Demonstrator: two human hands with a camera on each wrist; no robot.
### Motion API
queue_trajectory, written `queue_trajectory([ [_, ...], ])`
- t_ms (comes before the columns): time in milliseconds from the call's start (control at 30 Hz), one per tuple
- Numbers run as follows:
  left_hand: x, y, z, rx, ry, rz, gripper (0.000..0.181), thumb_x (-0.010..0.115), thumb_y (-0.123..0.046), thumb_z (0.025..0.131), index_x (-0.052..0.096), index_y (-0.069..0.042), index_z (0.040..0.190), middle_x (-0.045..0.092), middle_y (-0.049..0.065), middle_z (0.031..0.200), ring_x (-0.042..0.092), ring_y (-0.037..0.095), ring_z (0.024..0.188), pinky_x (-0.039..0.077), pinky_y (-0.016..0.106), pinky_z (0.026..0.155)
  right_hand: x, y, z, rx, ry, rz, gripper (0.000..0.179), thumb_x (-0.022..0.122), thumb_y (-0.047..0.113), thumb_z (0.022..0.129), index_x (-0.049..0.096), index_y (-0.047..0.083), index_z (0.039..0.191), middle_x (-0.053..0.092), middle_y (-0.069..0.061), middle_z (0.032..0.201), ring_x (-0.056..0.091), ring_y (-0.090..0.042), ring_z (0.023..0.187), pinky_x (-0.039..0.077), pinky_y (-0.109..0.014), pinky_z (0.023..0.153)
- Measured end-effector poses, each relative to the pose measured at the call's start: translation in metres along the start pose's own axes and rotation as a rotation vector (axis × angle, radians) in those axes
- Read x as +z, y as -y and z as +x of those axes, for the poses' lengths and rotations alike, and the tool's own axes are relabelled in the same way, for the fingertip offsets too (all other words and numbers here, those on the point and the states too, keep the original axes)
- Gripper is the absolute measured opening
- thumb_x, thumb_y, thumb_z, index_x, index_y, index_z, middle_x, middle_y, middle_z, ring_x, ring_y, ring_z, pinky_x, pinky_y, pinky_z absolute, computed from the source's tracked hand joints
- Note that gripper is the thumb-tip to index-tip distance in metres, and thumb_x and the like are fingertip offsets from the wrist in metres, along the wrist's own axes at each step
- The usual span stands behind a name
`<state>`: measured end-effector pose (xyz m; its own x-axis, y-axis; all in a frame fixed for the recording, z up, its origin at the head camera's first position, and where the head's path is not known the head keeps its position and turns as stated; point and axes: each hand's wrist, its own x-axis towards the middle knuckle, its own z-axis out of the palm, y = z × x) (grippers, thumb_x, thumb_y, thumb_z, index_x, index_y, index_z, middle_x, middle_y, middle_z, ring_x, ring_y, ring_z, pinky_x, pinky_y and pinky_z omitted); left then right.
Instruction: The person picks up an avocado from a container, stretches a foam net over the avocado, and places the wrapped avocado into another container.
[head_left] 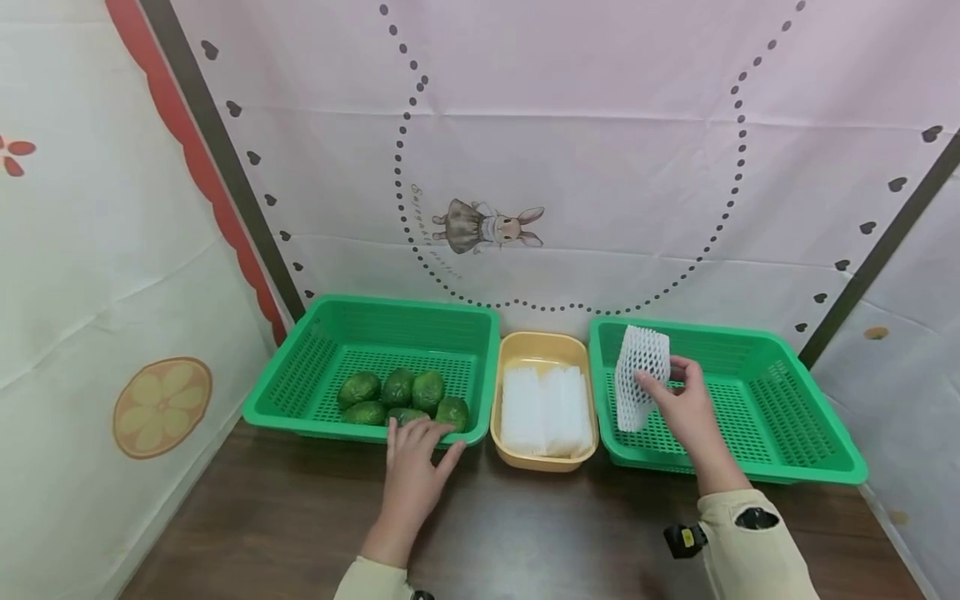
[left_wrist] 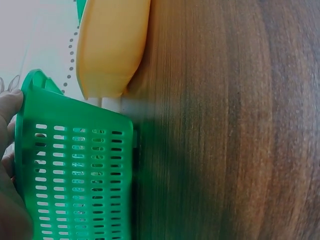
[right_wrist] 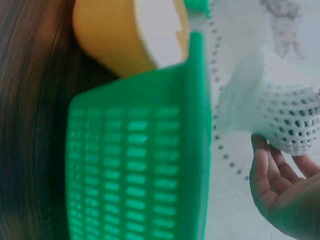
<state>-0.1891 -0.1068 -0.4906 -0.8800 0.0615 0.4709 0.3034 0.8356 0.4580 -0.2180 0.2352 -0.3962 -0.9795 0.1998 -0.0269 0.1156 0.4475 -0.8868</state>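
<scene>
While, in the head view, the left hand (head_left: pixel 415 467) lay over the rim of the left green basket (head_left: pixel 405 329), fingers loosely spread by the avocados (head_left: pixel 397 388), the right hand (head_left: pixel 686 412) pinched a white foam net sleeve (head_left: pixel 641 354) above the right green basket (head_left: pixel 795 400). From the left wrist, fingers crossed the rim. From the right wrist, curled fingertips met the sleeve's edge.

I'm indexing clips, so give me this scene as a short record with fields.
Left hand: at the near rim of the left green basket, fingers by the avocados
Right hand: pinches a white foam net over the right green basket
Avocados: at least six visible
Between baskets: yellow tray holding white bundles
Surface: brown table
</scene>
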Motion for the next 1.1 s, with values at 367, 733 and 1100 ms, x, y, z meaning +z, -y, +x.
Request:
queue_trajectory([
  [367, 0.000, -0.003, 0.000, 0.000, 0.004, -0.002, 0.029, 0.066, -0.036, 0.085, 0.068, -0.014, 0.105, 0.062, 0.006, 0.105, 0.045, 0.029, 0.116, 0.008, 0.056, 0.107, 0.008, -0.029, 0.021, 0.143, 0.046, -0.303, 0.091, 0.054, 0.062, 0.082, 0.026, -0.002, 0.139, 0.040, -0.028, 0.128, 0.047, -0.039, 0.109, 0.046, -0.047, 0.075],
  [733, 0.000, -0.003, -0.001, 0.003, 0.001, -0.005, 0.028, 0.065, -0.036, 0.086, 0.067, -0.014, 0.104, 0.062, 0.006, 0.105, 0.044, 0.029, 0.116, 0.006, 0.054, 0.108, 0.018, -0.043, 0.027, 0.192, 0.064, -0.453, 0.083, 0.058, 0.056, 0.083, 0.035, -0.009, 0.130, 0.047, -0.030, 0.119, 0.052, -0.036, 0.094, 0.045, -0.045, 0.067],
  [1100, 0.000, -0.001, -0.001, 0.010, 0.002, 0.007, 0.027, 0.065, -0.035, 0.086, 0.067, -0.015, 0.104, 0.062, 0.005, 0.104, 0.044, 0.029, 0.116, 0.007, 0.055, 0.108, 0.022, -0.044, 0.029, 0.212, 0.130, -0.485, 0.075, 0.056, 0.048, 0.087, 0.034, -0.010, 0.130, 0.046, -0.033, 0.121, 0.050, -0.039, 0.099, 0.043, -0.050, 0.075],
])
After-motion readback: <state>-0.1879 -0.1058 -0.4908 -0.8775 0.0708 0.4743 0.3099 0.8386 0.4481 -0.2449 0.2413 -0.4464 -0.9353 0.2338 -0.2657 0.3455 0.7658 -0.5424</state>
